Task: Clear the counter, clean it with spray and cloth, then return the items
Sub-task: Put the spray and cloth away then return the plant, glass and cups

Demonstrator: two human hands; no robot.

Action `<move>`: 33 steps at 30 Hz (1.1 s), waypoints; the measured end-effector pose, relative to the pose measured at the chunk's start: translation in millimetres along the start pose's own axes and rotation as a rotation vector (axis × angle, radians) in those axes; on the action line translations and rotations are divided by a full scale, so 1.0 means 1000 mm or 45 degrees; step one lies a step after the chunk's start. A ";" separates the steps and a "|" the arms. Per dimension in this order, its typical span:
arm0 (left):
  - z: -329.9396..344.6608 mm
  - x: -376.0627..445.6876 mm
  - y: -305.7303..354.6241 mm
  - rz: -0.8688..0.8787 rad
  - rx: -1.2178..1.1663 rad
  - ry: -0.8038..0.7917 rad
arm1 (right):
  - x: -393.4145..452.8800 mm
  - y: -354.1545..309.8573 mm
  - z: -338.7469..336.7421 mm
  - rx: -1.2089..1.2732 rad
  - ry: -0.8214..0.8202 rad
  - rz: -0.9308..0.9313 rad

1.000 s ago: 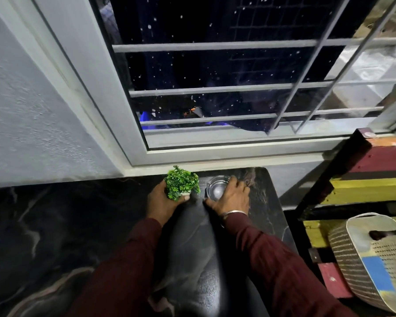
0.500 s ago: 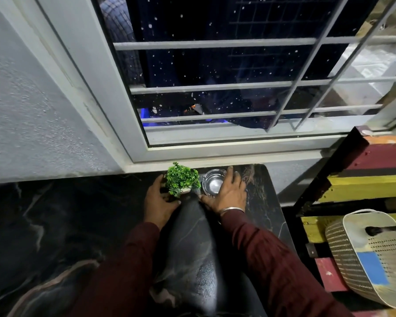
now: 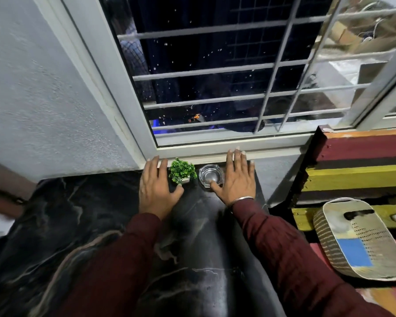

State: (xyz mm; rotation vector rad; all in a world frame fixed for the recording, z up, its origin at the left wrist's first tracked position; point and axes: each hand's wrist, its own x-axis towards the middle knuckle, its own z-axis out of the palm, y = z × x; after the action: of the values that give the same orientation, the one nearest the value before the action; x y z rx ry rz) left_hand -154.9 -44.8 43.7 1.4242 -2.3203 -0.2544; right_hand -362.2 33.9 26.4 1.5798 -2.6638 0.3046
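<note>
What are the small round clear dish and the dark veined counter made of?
Small round clear dish: looks like thick moulded glass, transparent with bright facet glints; clear plastic is possible. Dark veined counter: seems polished black marble or similar stone, pale veins, glossy reflections; could be a laminate imitation.

Our left hand (image 3: pixel 154 188) flanks the plant (image 3: pixel 181 171), our right hand (image 3: pixel 237 179) the ashtray (image 3: pixel 210 175), fingers spread, on the tabletop (image 3: pixel 78 225).

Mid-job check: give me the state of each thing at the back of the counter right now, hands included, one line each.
Small plant: upright on the counter by the wall, not gripped.
Glass ashtray: flat on the counter, looks empty; right thumb at its near rim.
Left hand: open, fingers spread, beside the plant.
Right hand: open, fingers spread, beside the ashtray.
Counter: dark marble, glossy.
Window: barred; dark beyond.
</note>
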 end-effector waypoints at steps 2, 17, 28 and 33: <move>-0.015 -0.007 0.011 0.051 0.059 -0.026 | -0.011 0.004 -0.017 -0.017 0.018 0.005; -0.039 -0.092 0.174 0.416 -0.189 -0.171 | -0.167 0.142 -0.133 -0.255 0.189 0.384; 0.028 -0.154 0.394 0.741 -0.162 -0.228 | -0.275 0.346 -0.167 -0.259 0.229 0.625; 0.080 -0.204 0.492 0.763 -0.215 -0.323 | -0.329 0.446 -0.162 -0.230 0.120 0.692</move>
State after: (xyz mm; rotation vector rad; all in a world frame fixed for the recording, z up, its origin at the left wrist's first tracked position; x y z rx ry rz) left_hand -507.5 359.2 97.7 0.5983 -2.7256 -0.4549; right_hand -603.8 555.9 76.0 0.7541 -2.8961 0.1350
